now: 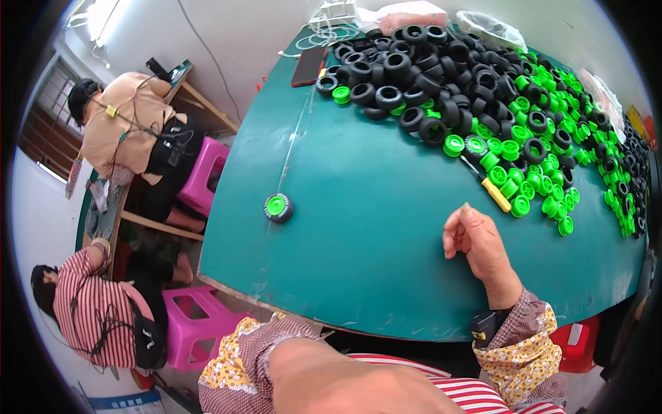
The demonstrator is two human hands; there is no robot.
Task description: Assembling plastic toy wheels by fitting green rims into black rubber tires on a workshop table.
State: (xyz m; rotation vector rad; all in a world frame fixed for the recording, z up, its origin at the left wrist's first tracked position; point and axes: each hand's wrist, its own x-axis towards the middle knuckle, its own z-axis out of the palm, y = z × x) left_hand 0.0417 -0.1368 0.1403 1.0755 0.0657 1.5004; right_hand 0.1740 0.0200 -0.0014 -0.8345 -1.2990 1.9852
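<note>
In the head view, we see pale lettering, too small to read, around the sidewall of the green-and-black wheel [278,207], lying on the left part of the desk [345,255]. White writing marks a blue sign [126,404] at lower left. Our right grip [478,241] is loose, thumb and half-curled fingers apart, near the yellow-handled screwdriver [496,195] and green rims [520,206]. Our left hand [372,390] crosses the lower edge, its fingers hidden; we cannot tell its grip.
</note>
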